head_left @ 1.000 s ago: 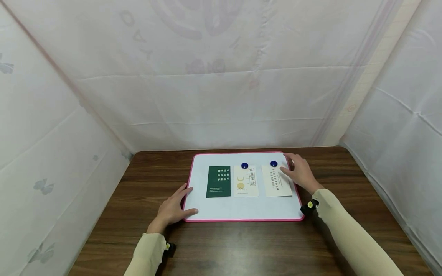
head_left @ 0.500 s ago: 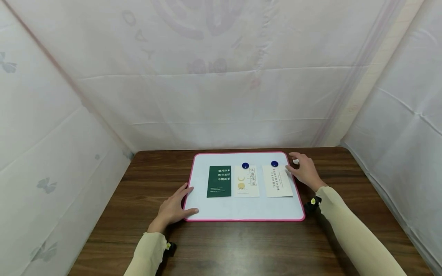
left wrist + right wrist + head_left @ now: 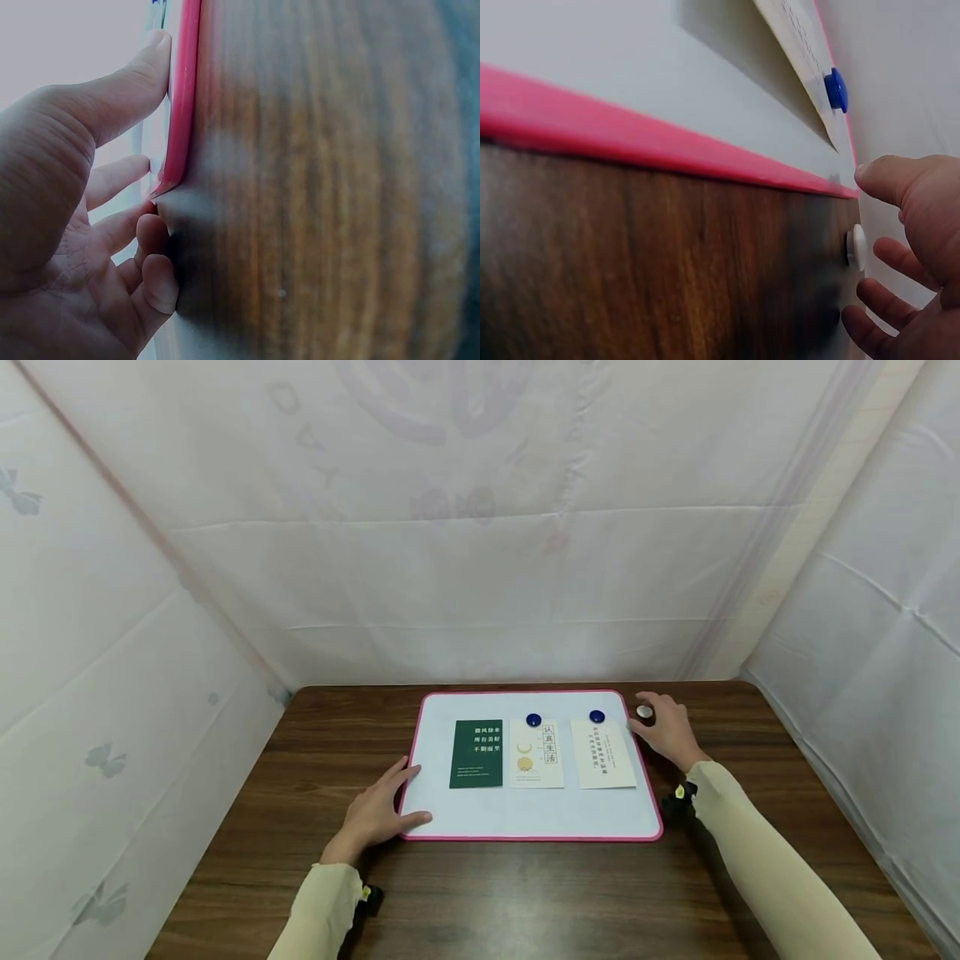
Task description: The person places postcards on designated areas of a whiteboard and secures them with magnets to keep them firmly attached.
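Note:
A whiteboard (image 3: 525,818) with a pink rim lies on the wooden table. On it are a green card (image 3: 476,768), a cream card with a moon print (image 3: 534,777) and a cream card with vertical text (image 3: 604,768). One blue magnet (image 3: 533,720) sits at the top of the moon card, another blue magnet (image 3: 597,717) at the top of the text card. My left hand (image 3: 372,810) rests on the board's lower left corner, thumb on its surface. Past the board's right edge, my right hand (image 3: 667,727) spreads its fingers around a white magnet (image 3: 858,247) on the table, apart from it.
Dark wooden table (image 3: 517,902) extends in front of the board and to both sides. White printed cloth (image 3: 480,593) hangs behind the table, with more cloth on the left and right.
My right hand has moved right, off the text card and the board's corner, to the white magnet, which now shows more fully. The left hand stays in place.

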`<state>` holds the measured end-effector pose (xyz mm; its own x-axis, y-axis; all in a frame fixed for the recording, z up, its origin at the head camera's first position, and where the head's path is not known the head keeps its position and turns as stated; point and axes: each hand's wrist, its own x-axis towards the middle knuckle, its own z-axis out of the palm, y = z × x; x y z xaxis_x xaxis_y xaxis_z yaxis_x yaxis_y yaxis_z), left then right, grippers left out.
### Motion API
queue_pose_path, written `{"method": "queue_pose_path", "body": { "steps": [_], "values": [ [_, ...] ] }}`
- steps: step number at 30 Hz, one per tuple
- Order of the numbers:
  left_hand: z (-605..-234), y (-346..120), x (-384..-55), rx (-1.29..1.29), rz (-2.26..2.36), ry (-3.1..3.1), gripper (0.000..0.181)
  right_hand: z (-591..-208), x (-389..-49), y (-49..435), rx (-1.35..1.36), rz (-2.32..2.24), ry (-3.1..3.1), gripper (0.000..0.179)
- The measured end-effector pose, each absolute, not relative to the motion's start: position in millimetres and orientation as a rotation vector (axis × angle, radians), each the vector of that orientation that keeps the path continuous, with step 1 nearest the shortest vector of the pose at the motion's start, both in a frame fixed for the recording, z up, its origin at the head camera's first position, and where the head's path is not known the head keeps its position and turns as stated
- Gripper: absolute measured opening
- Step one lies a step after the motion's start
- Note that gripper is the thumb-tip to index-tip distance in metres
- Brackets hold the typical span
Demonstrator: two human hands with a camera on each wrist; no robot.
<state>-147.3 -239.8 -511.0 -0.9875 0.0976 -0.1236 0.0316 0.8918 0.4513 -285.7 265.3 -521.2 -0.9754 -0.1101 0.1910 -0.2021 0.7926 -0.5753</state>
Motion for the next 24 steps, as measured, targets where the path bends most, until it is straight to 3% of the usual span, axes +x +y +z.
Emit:
{"method": "queue_pose_path", "body": {
  "steps": [24],
  "values": [
    [-511.5,-238.4,-144.2,0.123,0.689,2.937,0.091,-531.0,-291.3,274.9,0.175,0.836,-2.883,0.049]
  ]
}}
